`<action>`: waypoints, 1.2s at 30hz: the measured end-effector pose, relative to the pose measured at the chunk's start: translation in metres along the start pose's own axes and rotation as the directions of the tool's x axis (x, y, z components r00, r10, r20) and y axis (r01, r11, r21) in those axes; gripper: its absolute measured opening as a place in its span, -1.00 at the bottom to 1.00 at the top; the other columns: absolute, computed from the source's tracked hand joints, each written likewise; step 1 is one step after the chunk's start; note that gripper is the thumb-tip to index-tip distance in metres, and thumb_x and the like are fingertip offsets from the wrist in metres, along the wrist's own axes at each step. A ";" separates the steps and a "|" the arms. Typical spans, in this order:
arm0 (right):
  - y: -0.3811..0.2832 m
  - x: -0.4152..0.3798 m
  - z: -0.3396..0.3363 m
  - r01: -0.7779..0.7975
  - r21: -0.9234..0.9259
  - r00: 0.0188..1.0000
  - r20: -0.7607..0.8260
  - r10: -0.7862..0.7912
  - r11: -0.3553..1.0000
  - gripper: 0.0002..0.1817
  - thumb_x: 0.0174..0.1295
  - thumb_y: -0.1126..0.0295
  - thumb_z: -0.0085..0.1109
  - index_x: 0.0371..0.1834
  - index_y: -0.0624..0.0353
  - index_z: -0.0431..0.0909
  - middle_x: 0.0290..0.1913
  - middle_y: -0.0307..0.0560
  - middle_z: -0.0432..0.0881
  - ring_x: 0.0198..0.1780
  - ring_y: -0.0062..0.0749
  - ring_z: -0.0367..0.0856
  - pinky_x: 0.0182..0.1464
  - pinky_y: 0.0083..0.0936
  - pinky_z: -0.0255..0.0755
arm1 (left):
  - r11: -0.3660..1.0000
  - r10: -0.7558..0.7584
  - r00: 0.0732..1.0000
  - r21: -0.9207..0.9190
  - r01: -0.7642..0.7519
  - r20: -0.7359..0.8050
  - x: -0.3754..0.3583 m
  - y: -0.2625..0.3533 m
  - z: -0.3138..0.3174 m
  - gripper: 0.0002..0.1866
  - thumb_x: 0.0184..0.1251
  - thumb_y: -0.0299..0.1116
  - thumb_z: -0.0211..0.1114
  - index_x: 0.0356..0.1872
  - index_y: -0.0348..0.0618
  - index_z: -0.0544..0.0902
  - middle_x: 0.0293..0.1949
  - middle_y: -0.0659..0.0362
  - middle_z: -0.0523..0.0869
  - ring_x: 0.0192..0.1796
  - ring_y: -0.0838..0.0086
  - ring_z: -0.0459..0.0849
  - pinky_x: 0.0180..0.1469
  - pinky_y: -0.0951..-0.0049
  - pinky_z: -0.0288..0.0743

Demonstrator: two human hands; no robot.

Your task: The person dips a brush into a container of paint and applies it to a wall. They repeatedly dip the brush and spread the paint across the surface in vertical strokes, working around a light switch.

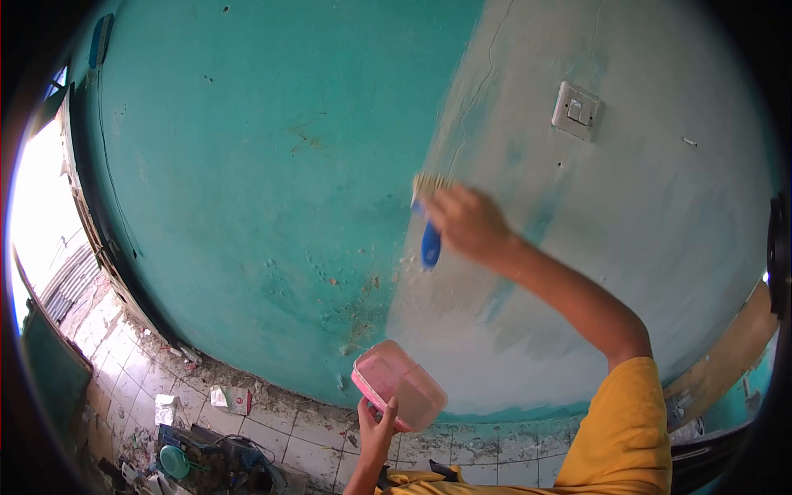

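My right hand (469, 221) is closed round a paintbrush (430, 245) with a blue handle. Its pale bristles touch the wall where the green paint (272, 165) meets a whitish coat (643, 214). Lower down, my left hand (379, 425) grips a pink plastic container (399, 384) from below and the side, with the thumb against its wall. Pale paint seems to lie inside the container, which is tilted.
A light switch (576, 110) and a nail (690, 142) are on the whitish wall part. Packets (166, 409) and a heap of clutter (223, 462) with a green bowl (175, 461) lie on the dirty tiled floor (309, 448). A doorway (49, 198) is at the left.
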State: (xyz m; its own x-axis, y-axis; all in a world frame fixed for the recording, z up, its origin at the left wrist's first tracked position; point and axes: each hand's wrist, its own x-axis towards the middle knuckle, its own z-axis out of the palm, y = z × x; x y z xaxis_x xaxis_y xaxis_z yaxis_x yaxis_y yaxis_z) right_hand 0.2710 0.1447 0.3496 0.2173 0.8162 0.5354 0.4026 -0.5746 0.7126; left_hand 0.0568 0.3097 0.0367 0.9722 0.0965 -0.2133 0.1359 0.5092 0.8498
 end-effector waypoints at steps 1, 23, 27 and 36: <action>-0.016 -0.014 0.010 0.044 0.108 0.997 0.056 -0.050 0.993 -0.67 0.10 0.55 0.35 -0.02 0.30 0.73 -0.22 0.00 0.72 -0.20 -0.22 0.72 -0.16 -0.36 0.68 | 1.000 0.000 1.000 0.006 0.000 0.005 -0.001 0.001 0.000 -0.09 0.43 -0.03 0.47 0.51 -0.32 0.11 0.18 -0.05 0.54 0.09 0.32 0.67 -0.12 0.34 0.75; -0.098 -0.068 0.056 -0.134 0.139 0.990 0.058 0.127 0.981 -0.58 0.18 0.40 0.24 0.13 0.24 0.68 -0.25 -0.17 0.59 -0.15 -0.31 0.59 -0.14 -0.36 0.55 | 0.998 0.004 0.999 0.062 -0.002 -0.036 0.000 0.000 -0.008 -0.05 0.42 -0.01 0.47 0.53 -0.33 0.08 0.27 -0.14 0.49 0.21 0.22 0.64 -0.03 0.26 0.76; -0.135 -0.103 0.076 -0.196 0.364 0.964 0.243 0.111 0.910 -0.60 0.10 0.48 0.22 0.07 0.25 0.68 -0.24 -0.14 0.61 -0.18 -0.23 0.63 -0.21 -0.33 0.53 | 0.999 -0.003 0.999 0.041 0.005 -0.047 -0.003 0.003 -0.009 -0.08 0.43 -0.03 0.46 0.53 -0.30 0.11 0.26 -0.10 0.51 0.19 0.26 0.64 -0.05 0.31 0.76; -0.001 -0.012 -0.002 -0.386 0.222 0.885 -0.185 0.427 0.896 -0.59 0.22 0.41 0.35 0.18 -0.05 0.70 -0.18 -0.19 0.62 -0.16 -0.20 0.62 -0.14 -0.28 0.58 | 0.999 -0.008 0.999 0.052 0.011 -0.052 -0.008 -0.007 -0.013 -0.10 0.44 -0.02 0.44 0.52 -0.31 0.11 0.28 -0.13 0.47 0.24 0.20 0.63 -0.05 0.28 0.79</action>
State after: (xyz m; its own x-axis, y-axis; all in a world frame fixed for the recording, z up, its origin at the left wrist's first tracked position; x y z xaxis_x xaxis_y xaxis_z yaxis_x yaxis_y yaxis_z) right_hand 0.2666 0.1357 0.3432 0.2000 0.4660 0.8619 0.4741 -0.8158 0.3311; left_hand 0.0453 0.3163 0.0262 0.9599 0.1366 -0.2449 0.1560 0.4652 0.8713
